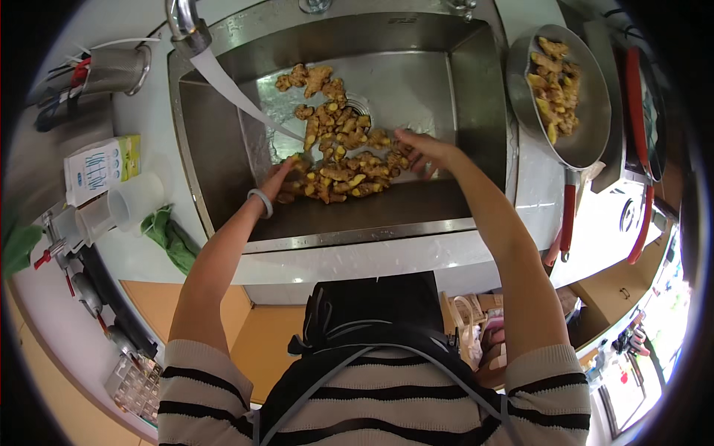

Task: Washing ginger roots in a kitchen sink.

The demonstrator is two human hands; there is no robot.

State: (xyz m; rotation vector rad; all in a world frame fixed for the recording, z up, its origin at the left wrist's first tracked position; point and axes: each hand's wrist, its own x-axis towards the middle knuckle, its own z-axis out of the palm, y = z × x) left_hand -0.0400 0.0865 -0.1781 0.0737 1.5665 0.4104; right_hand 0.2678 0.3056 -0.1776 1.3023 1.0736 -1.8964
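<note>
A pile of ginger roots (346, 170) lies in the stainless steel sink (479, 111), partly around the drain. Water streams onto it from the faucet (192, 42) at the upper left. At the pile's left edge is my left hand (279, 179), its fingers partly hidden against the ginger; a light bangle circles the wrist. My right hand (425, 151) is at the pile's right side, fingers spread and slightly blurred, beside the roots there. More ginger (555, 83) sits in a metal pan (594, 122) with a red handle, right of the sink.
Left of the sink stand a mesh utensil holder (114, 69), a printed packet (100, 167), translucent plastic cups (136, 200) and a green cloth (170, 237). A second red-handled pan (652, 122) is at the far right. The sink's front rim (362, 237) runs beneath my forearms.
</note>
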